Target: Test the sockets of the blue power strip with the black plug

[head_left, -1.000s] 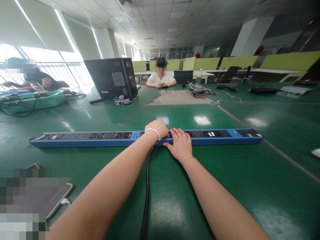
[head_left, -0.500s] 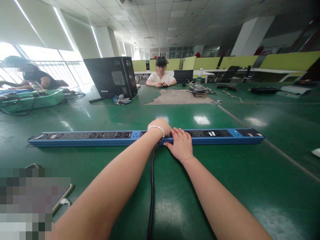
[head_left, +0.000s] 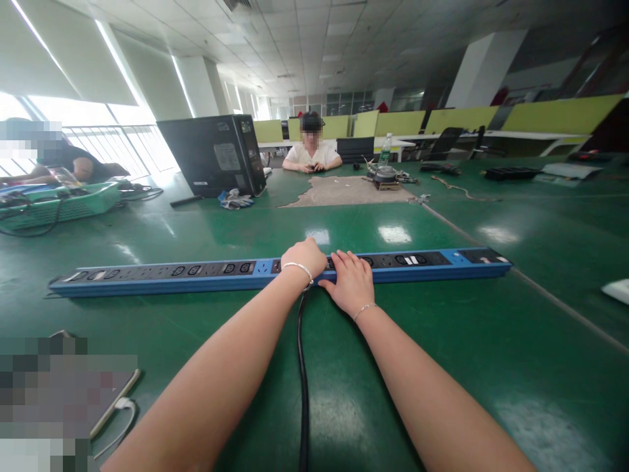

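Observation:
A long blue power strip (head_left: 162,282) with black socket panels lies crosswise on the green table (head_left: 442,367). My left hand (head_left: 304,257) is closed over the middle of the strip, its fingers curled; whatever they grip is hidden behind the hand. Just right of it, my right hand (head_left: 351,282) rests on the strip with its fingers spread over the top and the thumb at the near side. A thick black cable (head_left: 302,387) runs from under my left wrist toward the near edge of the view.
A black computer case (head_left: 216,157) stands at the back left, gloves (head_left: 236,199) beside it. A green basket (head_left: 73,206) is far left, a phone-like device (head_left: 115,400) near left. One person (head_left: 312,156) sits opposite, another at the left. A bottle (head_left: 385,149) stands behind.
My left hand has shifted slightly left relative to my right hand, which stays on the strip. The whole view has shifted a little, so the scene sits further left.

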The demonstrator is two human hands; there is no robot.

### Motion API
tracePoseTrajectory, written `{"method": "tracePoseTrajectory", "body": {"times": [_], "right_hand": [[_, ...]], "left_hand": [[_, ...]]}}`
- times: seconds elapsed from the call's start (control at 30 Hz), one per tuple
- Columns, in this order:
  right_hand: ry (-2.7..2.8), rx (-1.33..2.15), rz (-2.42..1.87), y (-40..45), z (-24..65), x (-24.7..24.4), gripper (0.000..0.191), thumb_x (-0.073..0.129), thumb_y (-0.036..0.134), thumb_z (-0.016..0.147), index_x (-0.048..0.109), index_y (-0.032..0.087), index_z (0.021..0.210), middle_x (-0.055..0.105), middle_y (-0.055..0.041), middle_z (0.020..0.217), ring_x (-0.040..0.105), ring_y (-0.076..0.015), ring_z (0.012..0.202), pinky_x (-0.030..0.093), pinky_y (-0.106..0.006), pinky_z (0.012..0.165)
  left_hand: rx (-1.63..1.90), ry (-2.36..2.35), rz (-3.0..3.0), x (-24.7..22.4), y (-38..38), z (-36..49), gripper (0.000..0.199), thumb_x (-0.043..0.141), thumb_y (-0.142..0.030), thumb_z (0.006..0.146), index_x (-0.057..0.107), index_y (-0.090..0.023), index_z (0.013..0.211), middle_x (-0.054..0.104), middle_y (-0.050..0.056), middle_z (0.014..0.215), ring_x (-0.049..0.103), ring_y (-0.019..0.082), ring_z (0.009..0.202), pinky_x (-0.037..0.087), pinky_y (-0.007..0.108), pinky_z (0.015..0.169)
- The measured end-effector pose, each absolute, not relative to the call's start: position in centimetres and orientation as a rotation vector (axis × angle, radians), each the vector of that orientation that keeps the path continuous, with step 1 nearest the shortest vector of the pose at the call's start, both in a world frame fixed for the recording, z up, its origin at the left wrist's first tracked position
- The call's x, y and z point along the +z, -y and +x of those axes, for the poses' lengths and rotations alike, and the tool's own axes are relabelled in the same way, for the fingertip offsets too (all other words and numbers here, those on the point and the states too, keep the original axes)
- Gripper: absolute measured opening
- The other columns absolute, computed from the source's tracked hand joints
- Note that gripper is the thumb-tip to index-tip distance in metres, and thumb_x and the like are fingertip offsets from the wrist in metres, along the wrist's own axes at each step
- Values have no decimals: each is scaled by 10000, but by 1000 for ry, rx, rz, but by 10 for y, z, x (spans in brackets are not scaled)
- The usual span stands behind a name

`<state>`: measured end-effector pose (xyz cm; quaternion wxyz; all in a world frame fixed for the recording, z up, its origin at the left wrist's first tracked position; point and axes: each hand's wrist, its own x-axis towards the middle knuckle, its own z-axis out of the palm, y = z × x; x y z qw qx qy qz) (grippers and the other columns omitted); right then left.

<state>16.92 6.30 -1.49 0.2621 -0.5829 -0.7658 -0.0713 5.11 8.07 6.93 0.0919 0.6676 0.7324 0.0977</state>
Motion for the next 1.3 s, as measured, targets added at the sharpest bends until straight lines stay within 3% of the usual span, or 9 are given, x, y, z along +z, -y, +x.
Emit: {"method": "tracePoseTrajectory", "body": {"times": [0.7,0.83,0.93,1.03,1.2,1.3], "right_hand": [[2017,-132,-1543,-61,167,-13,525,555,367,749,510,156,1228,484,-89,1316,346,-267,1243,190,-430,1024],[2032,-46,-1344,-59,161,-12,413,492,267,773,546,170,1171,549,-82,1242,446,-225,1162,276,-390,994],[2030,19,-1216,-60,156,-12,380,428,205,789,558,144,1140,582,-96,1184,495,-201,1108,354,-348,946],[1981,42,-1196,-61,155,-12,423,406,176,788,527,134,1191,586,-88,1179,516,-191,1085,371,-346,947],[1983,85,-1177,-56,154,-3,409,355,233,851,529,172,1216,586,-54,1193,516,-170,1094,368,-340,966],[1970,137,-1255,-52,151,6,406,379,362,865,580,168,1158,605,-55,1168,524,-179,1090,378,-337,961]], "left_hand": [[341,-2228,2101,52,-70,61,244,367,-277,824,483,-178,1015,657,141,899,637,246,873,455,333,715],[434,-2142,2108,48,-65,50,306,326,-381,864,498,-195,1037,666,110,904,632,251,865,452,348,720],[523,-1959,2179,41,-55,32,406,267,-477,888,501,-232,1110,664,68,968,619,218,894,450,327,754],[696,-1844,2434,31,-43,7,400,257,-411,915,493,-263,1203,626,42,1072,556,179,1011,395,313,890],[700,-2068,2573,10,-38,-31,504,370,-503,859,431,-257,1294,505,68,1286,381,253,1226,265,437,1021],[603,-2133,2579,2,-43,-37,562,384,-564,827,444,-243,1284,486,89,1307,368,286,1231,236,485,1020]]}}
